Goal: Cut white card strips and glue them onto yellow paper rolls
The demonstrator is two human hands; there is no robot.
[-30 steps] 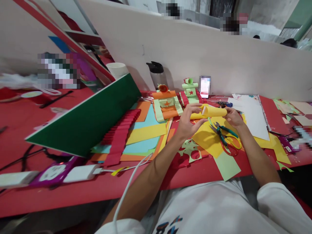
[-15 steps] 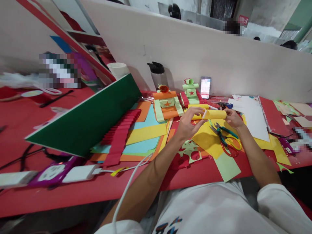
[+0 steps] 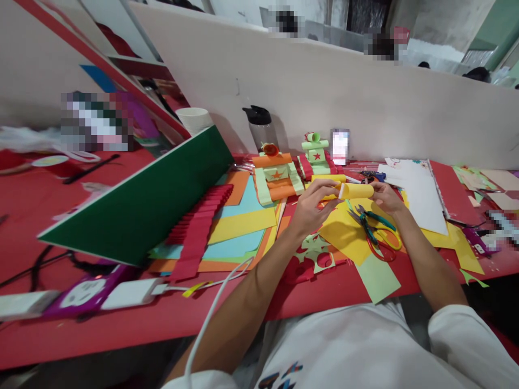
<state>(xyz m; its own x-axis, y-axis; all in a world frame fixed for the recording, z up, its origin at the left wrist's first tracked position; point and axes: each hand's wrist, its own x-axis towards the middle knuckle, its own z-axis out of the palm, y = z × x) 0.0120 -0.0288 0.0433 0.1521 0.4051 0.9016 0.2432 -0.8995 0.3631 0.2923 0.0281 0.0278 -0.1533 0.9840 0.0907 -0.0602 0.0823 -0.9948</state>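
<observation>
Between my two hands a rolled piece of yellow paper (image 3: 357, 191) is held up above the table. My left hand (image 3: 314, 205) pinches its left end, where a pale edge shows. The fingers of my right hand (image 3: 386, 198) close on the other end. Another yellow paper roll (image 3: 329, 178) lies just behind, partly covered by my left hand. Below the hands, pliers (image 3: 367, 221) and yellow-and-red-handled scissors (image 3: 387, 240) rest on a yellow sheet (image 3: 340, 232). Two folded-paper figures with stars, one orange and green (image 3: 277, 175), one green and red (image 3: 316, 155), stand behind.
A slanted green board (image 3: 141, 200) stands left, beside pleated red paper (image 3: 194, 232) on coloured sheets. A white cable (image 3: 219, 302) loops past my left forearm. A bottle (image 3: 259, 127) and a phone (image 3: 340, 146) stand by the back partition. White paper (image 3: 421, 194) lies right.
The camera view has shifted slightly. Both hands keep the yellow paper roll in nearly the same place, with hardly any change in grip.
</observation>
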